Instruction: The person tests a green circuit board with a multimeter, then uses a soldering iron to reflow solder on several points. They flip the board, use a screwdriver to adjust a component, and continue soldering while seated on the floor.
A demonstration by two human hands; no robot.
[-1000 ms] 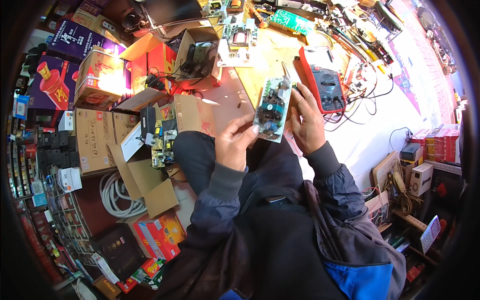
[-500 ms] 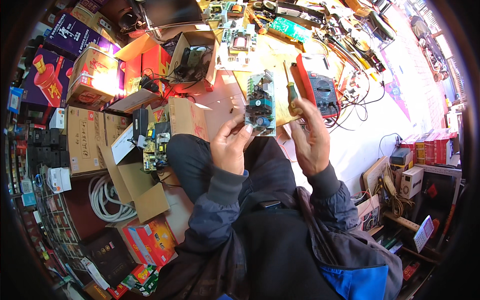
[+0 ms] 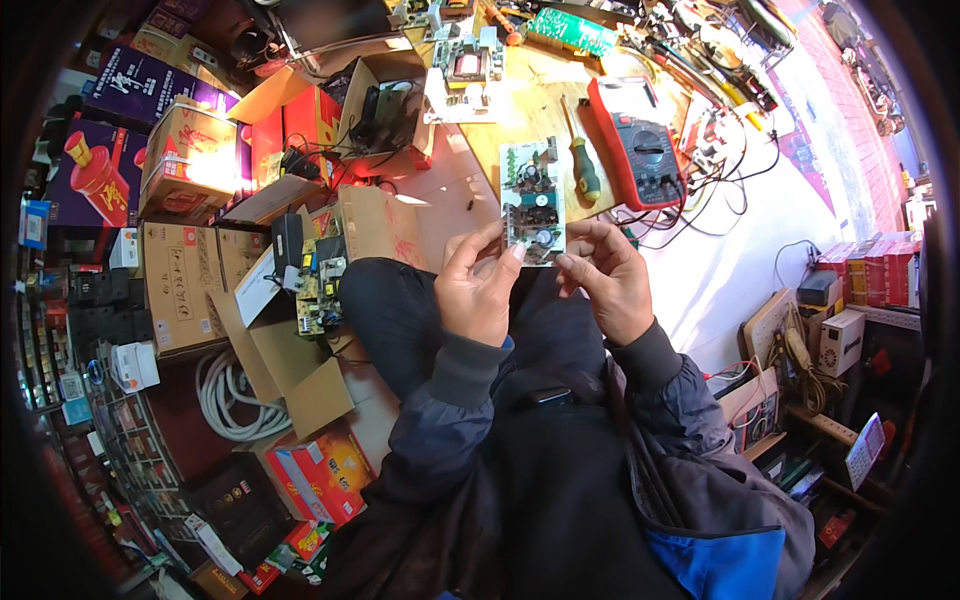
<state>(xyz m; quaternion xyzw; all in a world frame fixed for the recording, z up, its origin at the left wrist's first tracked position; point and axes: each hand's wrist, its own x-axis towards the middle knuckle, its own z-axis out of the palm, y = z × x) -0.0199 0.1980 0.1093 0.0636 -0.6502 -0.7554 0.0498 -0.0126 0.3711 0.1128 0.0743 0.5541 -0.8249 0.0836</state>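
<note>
A circuit board [image 3: 533, 185] with capacitors and dark parts is held up in front of my lap. My left hand [image 3: 478, 288] grips its lower left edge, thumb on the near face. At the lower right corner, the thumb and fingers of my right hand [image 3: 614, 285] pinch the board. Just beyond my right hand, a screwdriver [image 3: 586, 175] with a green and yellow handle lies on the wooden tabletop [image 3: 535, 85]. Beside it rests a red-framed multimeter [image 3: 647, 150].
More circuit boards [image 3: 466, 75] lie at the far end, near a green board [image 3: 572, 32] and a heap of tools. On the left stand an open carton [image 3: 275, 350], a coil of white hose [image 3: 222, 400] and stacked boxes [image 3: 180, 280]. A small calculator [image 3: 866, 450] leans at the right.
My right hand has left the screwdriver, which now lies by the multimeter, and has come over to the board's right corner. My left hand still holds the board.
</note>
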